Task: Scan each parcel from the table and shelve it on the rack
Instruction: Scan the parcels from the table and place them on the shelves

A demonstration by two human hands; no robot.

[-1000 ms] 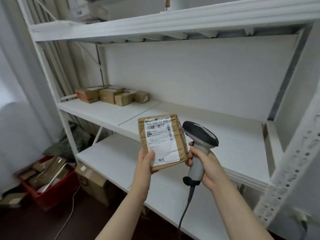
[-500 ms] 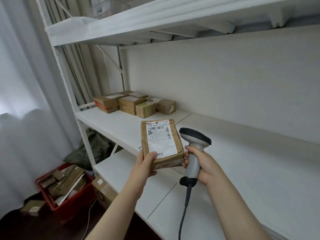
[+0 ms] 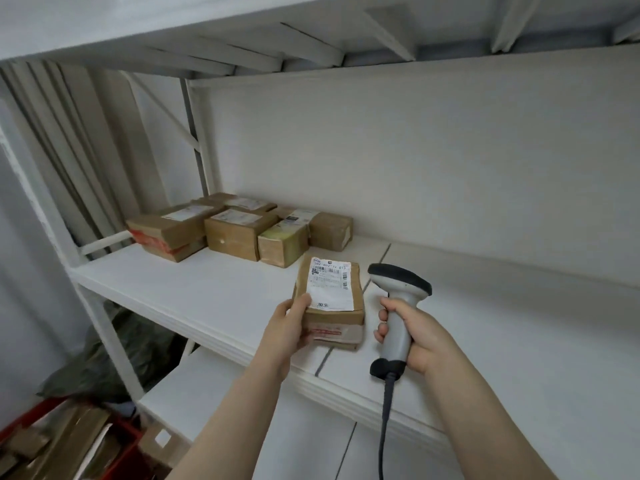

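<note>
My left hand (image 3: 289,332) grips a small brown cardboard parcel (image 3: 330,303) by its near left corner. The parcel lies flat, label up, low over the front part of the white rack's middle shelf (image 3: 194,289); whether it touches the board I cannot tell. My right hand (image 3: 420,336) holds a grey barcode scanner (image 3: 398,306) upright by its handle, just right of the parcel, its dark head turned toward the back wall. The scanner's cable (image 3: 384,427) hangs down from the handle.
Several brown parcels (image 3: 239,228) are grouped at the back left of the same shelf. A lower shelf (image 3: 214,403) juts out below. On the floor at left stand a red crate (image 3: 79,445) of flattened cardboard and a dark green bag (image 3: 114,355).
The parcel went from upright with its label facing me to lying flat low over the middle shelf. Both hands moved forward toward the rack, and the view came closer to the shelf.
</note>
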